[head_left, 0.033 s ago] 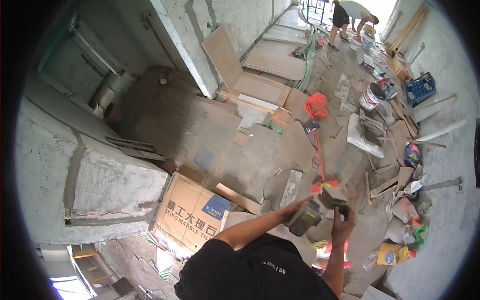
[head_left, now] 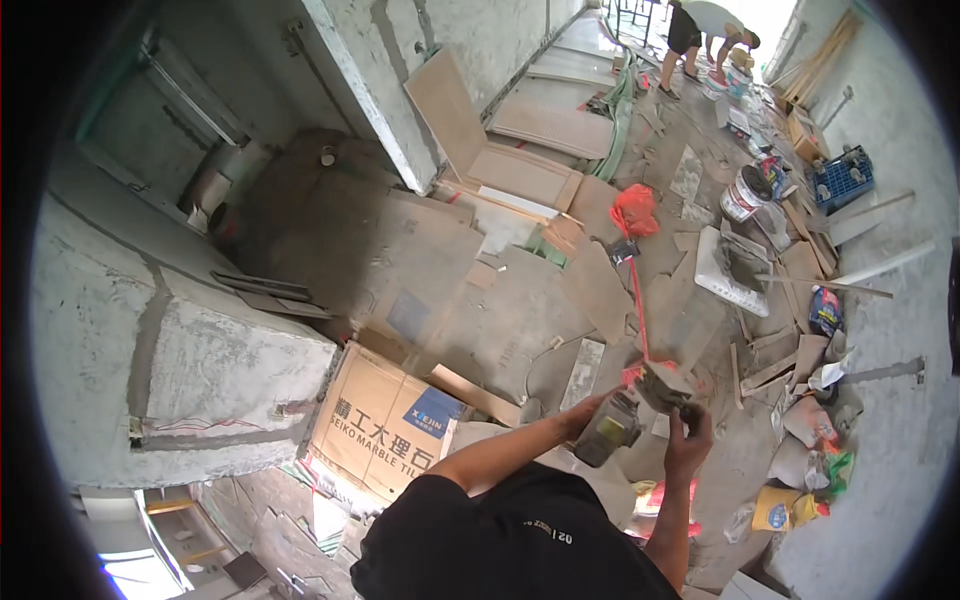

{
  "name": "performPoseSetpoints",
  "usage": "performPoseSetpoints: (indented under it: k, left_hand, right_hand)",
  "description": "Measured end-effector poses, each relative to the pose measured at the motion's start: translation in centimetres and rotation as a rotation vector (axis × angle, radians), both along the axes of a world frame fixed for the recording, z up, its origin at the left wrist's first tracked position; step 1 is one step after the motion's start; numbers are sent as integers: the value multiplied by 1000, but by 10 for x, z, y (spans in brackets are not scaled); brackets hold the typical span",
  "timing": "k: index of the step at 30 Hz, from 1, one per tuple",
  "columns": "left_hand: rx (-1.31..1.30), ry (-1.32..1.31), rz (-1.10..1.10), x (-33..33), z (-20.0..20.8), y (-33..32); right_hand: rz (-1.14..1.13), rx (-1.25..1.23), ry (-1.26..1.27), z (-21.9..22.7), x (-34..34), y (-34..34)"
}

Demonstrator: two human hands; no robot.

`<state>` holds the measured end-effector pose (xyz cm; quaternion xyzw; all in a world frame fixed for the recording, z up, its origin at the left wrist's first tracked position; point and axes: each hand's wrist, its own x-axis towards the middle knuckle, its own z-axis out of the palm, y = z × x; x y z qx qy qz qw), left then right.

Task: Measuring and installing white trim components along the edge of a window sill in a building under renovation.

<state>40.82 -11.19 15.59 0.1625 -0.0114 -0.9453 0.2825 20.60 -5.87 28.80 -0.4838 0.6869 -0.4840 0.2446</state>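
Observation:
In front of my chest my left hand (head_left: 582,416) is closed round the side of a dark grey-green boxy object (head_left: 607,434) with a yellowish patch; its exact kind is unclear. To the right, my raised right hand (head_left: 690,438) pinches the lower edge of a flat grey piece (head_left: 664,388) with a rough, mortar-like surface. The flat piece is held tilted just above and right of the boxy object. Whether the two touch is hard to tell. Beyond the piece, on the floor, lies a broom with a red handle (head_left: 638,300), its head partly covered.
A large cardboard box (head_left: 375,420) stands at my left. Along the right wall lie a bucket (head_left: 745,194), an open white bag (head_left: 730,270), a blue crate (head_left: 842,178) and wood scraps. A red plastic bag (head_left: 634,211) lies ahead. Far off, a person (head_left: 708,30) bends over buckets.
The flat grey piece in my right hand has tilted, showing more of its top face and covering more of the broom head. My left hand and the boxy object have barely moved.

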Motion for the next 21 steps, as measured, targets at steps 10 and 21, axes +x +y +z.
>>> performPoseSetpoints:
  k: [10, 21]
  left_hand:
    - [-149, -91, 89, -41, -23, -129]
    - [-85, -250, 232, -122, 50, -272]
  right_hand:
    - [303, -127, -277, -23, -43, -143]
    - [522, -133, 147, 5, -177, -313]
